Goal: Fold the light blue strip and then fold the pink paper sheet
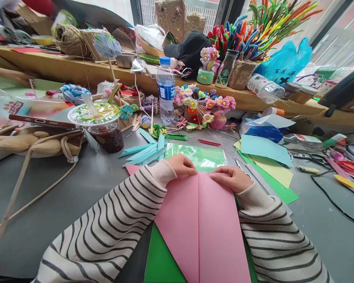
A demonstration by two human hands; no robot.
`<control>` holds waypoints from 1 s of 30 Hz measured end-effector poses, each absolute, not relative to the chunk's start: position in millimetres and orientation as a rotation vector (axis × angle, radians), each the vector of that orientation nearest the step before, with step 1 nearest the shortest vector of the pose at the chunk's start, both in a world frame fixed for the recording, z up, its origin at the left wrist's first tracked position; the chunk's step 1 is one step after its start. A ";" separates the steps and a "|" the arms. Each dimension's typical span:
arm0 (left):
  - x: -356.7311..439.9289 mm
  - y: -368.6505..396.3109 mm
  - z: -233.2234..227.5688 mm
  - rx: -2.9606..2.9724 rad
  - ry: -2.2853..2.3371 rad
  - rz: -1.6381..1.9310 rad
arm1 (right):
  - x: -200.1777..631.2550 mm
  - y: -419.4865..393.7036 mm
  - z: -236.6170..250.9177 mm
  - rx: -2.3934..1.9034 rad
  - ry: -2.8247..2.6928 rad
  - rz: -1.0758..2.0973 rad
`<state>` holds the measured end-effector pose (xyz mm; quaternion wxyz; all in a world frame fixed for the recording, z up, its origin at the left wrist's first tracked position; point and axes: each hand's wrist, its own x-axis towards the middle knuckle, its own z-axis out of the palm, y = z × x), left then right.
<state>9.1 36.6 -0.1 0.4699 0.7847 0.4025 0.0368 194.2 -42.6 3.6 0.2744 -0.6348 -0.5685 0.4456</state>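
Note:
A large pink sheet of paper [221, 228] lies in front of me, with a straight crease running down its middle. Its left side slants in toward the bottom. At the far edge, just left of the crease, my left hand [181, 165] pinches the paper with fingers together. My right hand [233, 177] grips the same edge right of the crease, thumb and fingers closed on it. Under the pink sheet shows a dark green sheet [162, 255]. Beyond my hands is a clear packet with light green paper [194, 154].
Folded light-blue strips [147, 151] lie left of the packet. A lidded cup of dark drink [106, 133] and a water bottle [166, 92] stand behind. Coloured sheets [265, 151], scissors [314, 159] and a black cable [327, 196] lie to the right. Crafts crowd the wooden shelf [129, 78].

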 end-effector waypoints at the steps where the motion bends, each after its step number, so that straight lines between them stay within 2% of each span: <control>1: 9.4 35.8 0.0 1.922 0.993 0.096 | 194.4 -42.7 3.8 -1.695 -1.540 1.197; 18: 7.1 30.9 -3.0 1.941 0.928 0.223 | 197.3 -41.4 -0.5 -1.698 -1.460 1.234; 30: 3.4 32.4 0.6 1.771 0.769 0.305 | 201.9 -39.5 -1.1 -1.500 -1.048 1.612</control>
